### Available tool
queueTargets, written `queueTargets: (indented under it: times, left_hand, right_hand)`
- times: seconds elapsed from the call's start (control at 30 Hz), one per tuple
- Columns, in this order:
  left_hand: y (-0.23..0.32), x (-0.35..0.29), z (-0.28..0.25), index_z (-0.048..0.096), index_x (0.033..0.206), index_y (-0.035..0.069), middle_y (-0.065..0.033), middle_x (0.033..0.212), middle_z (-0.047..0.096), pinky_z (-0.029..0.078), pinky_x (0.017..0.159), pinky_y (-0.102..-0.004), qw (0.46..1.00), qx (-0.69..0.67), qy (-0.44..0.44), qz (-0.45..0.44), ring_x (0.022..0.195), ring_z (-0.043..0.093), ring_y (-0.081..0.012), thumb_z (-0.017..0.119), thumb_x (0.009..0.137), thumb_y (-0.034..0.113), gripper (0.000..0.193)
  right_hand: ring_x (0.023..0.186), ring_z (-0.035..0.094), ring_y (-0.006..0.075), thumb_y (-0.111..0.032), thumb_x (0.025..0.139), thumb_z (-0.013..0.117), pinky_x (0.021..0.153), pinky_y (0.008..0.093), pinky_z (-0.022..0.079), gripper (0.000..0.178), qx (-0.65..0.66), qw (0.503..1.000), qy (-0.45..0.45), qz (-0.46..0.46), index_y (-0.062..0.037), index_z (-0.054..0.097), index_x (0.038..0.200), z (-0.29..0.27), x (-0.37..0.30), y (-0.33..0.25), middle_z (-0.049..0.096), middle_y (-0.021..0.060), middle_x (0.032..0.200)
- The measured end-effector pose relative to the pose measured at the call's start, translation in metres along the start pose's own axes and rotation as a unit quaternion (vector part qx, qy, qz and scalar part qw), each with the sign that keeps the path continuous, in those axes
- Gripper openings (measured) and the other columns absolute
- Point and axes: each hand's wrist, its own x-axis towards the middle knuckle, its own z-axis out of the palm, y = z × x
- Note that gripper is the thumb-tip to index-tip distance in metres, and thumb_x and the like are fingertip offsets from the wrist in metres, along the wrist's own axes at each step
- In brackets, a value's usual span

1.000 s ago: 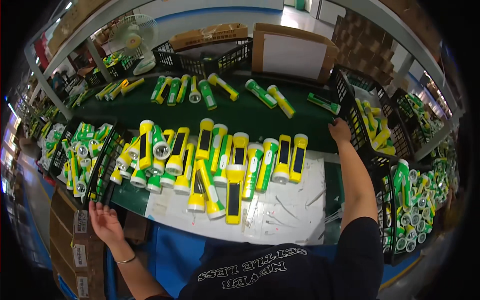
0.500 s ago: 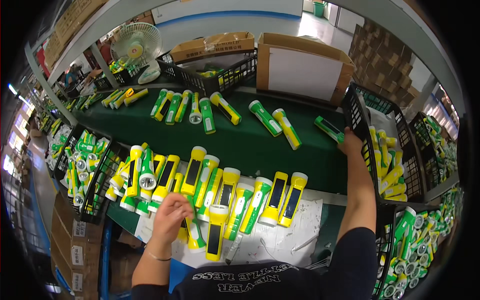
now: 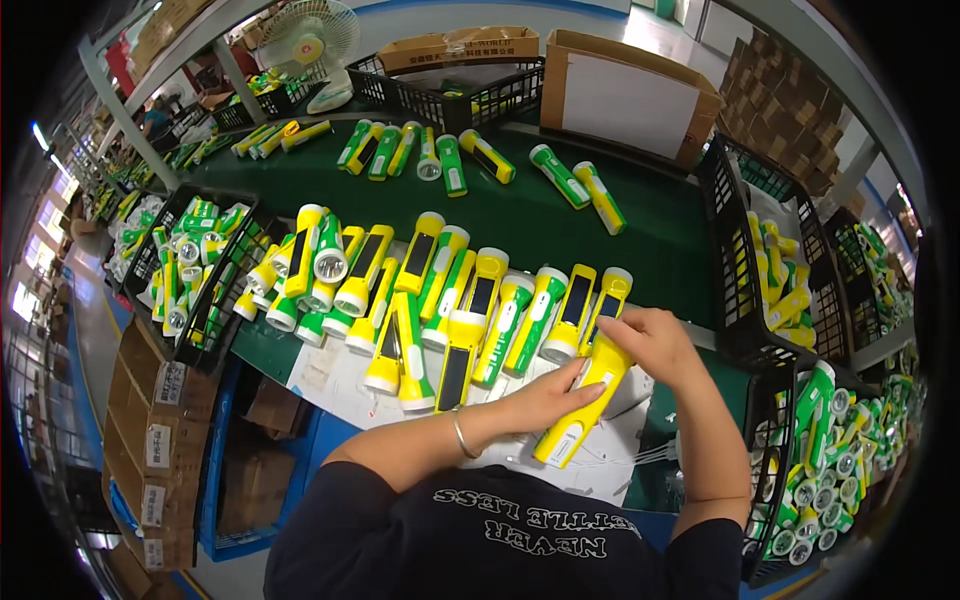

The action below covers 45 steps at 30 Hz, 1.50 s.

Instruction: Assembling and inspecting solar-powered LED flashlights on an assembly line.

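A yellow flashlight (image 3: 584, 412) is held slanting in front of my chest, over the white sheet (image 3: 640, 400). My left hand (image 3: 552, 397) grips its body, thumb laid across it. Around the upper end my right hand (image 3: 655, 345) is closed, covering most of that end. Just beyond lies a row of yellow and green flashlights, among them a yellow one with a dark panel (image 3: 457, 360) and a green and white one (image 3: 505, 330). The upright yellow one (image 3: 612, 295) at the row's right end is partly behind my right hand.
Several flashlights lie spread along the green belt (image 3: 660, 260). Black crates of flashlights stand at left (image 3: 205, 340) and right (image 3: 735, 270). At the back are a cardboard box (image 3: 625, 100) and a fan (image 3: 308, 45). Thin white wires (image 3: 650, 455) lie on the table's right.
My right hand has come back from the belt's right end to my chest; the green flashlight there is gone from the belt. My left hand moved right, and both now hold a yellow flashlight.
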Motion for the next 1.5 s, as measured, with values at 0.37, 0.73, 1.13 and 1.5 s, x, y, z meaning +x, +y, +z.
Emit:
queueTargets:
  times: [0.37, 0.73, 1.13, 1.5]
  left_hand:
    - [-0.032, -0.018, -0.015, 0.050, 0.107, 0.003, -0.0070, 0.082, 0.056, 0.050, 0.059, -0.0293, 0.928, -0.330, 0.106, -0.137, 0.066, 0.055, -0.0150, 0.043, 0.091, 0.046, 0.046]
    - [-0.041, -0.019, -0.016, 0.049, 0.106, 0.004, -0.0087, 0.084, 0.057, 0.050, 0.059, -0.0316, 0.931, -0.318, 0.133, -0.118, 0.068, 0.056, -0.0169, 0.042, 0.092, 0.042, 0.041]
    - [-0.029, -0.030, -0.001, 0.045, 0.109, 0.004, -0.0094, 0.092, 0.057, 0.050, 0.062, -0.0288, 0.976, -0.152, 0.157, -0.014, 0.074, 0.057, -0.0146, 0.041, 0.094, 0.036, 0.035]
    - [-0.025, -0.038, -0.029, 0.046, 0.111, 0.005, -0.0104, 0.087, 0.057, 0.049, 0.059, -0.0293, 0.960, -0.209, 0.187, -0.021, 0.070, 0.058, -0.0167, 0.027, 0.095, 0.047, 0.049]
  right_hand:
    - [0.058, 0.060, 0.0169, -0.041, 0.084, 0.055, 0.055, 0.0280, 0.044, 0.038, 0.190, 0.978, 0.060, 0.067, -0.0032, 0.059, 0.087, 0.072, -0.083, 0.055, 0.061, 0.0084, 0.064]
    - [0.072, 0.057, 0.0334, -0.021, 0.086, 0.049, 0.062, 0.0398, 0.045, 0.019, 0.115, 0.990, 0.069, -0.034, -0.0036, 0.055, 0.084, 0.088, -0.111, 0.028, 0.058, 0.0143, 0.078]
    - [0.046, 0.052, 0.0202, -0.017, 0.072, 0.064, 0.042, 0.0324, 0.040, 0.011, -0.223, 0.926, 0.187, -0.241, -0.0099, 0.056, 0.072, 0.105, -0.101, -0.008, 0.048, 0.0039, 0.060]
    - [0.042, 0.047, 0.0196, -0.025, 0.072, 0.066, 0.039, 0.0319, 0.038, 0.024, -0.098, 0.891, -0.017, -0.443, -0.0139, 0.049, 0.058, 0.115, -0.128, -0.021, 0.044, 0.0026, 0.054]
